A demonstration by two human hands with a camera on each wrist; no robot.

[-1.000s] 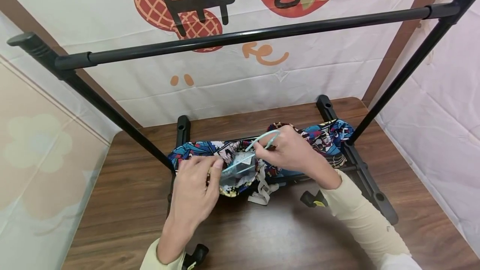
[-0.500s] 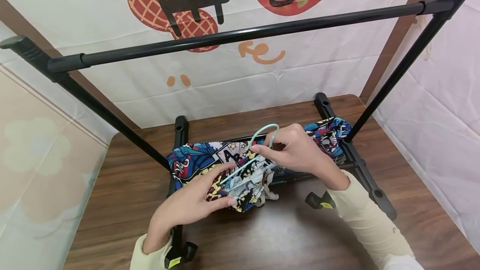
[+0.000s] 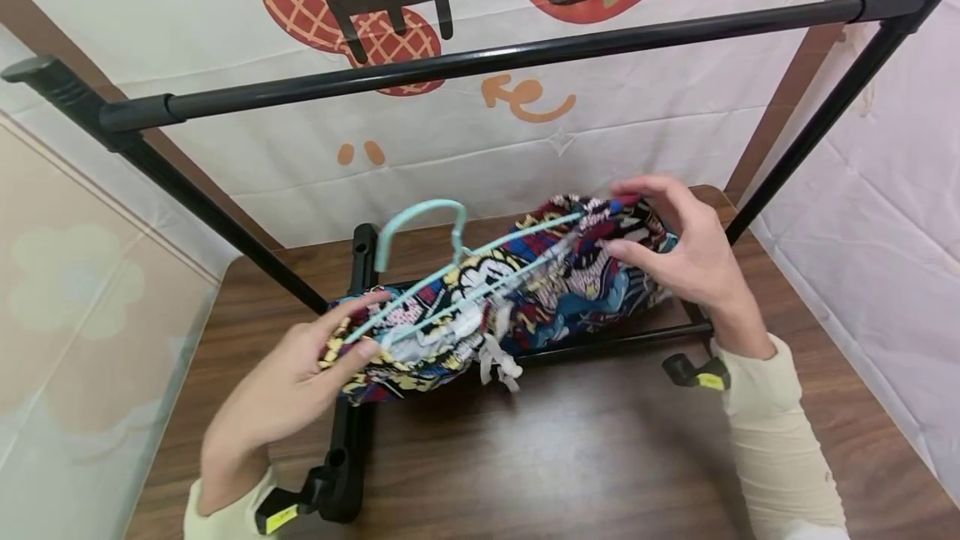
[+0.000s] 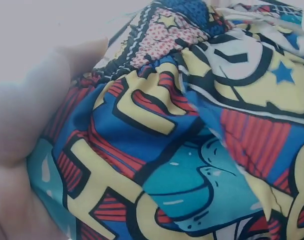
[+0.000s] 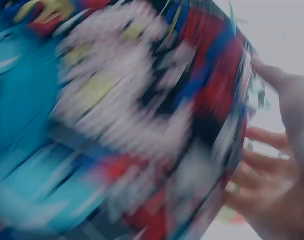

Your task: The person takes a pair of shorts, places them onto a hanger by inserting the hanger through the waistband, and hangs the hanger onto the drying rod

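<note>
A pair of comic-print pants with a gathered elastic waist is bunched over the rack's lower bars. A mint-green hanger lies along the waist opening, its hook sticking up toward the left. Thumb and fingers of my left hand hold the left end of the waistband, near one hanger tip. At the other end, my right hand curves its thumb and fingers around the waistband. White drawstrings dangle at the front. In the left wrist view the printed fabric fills most of the picture; the right wrist view is blurred.
The black rack's top bar spans above both hands, with slanted posts at the sides. Rack feet stand on the wood-grain surface. A printed white cloth hangs behind.
Both hands have spread apart to the waistband's ends. The right hand has let go of the hanger, which now stretches along the waist with its hook further left. The pants have been pulled wider.
</note>
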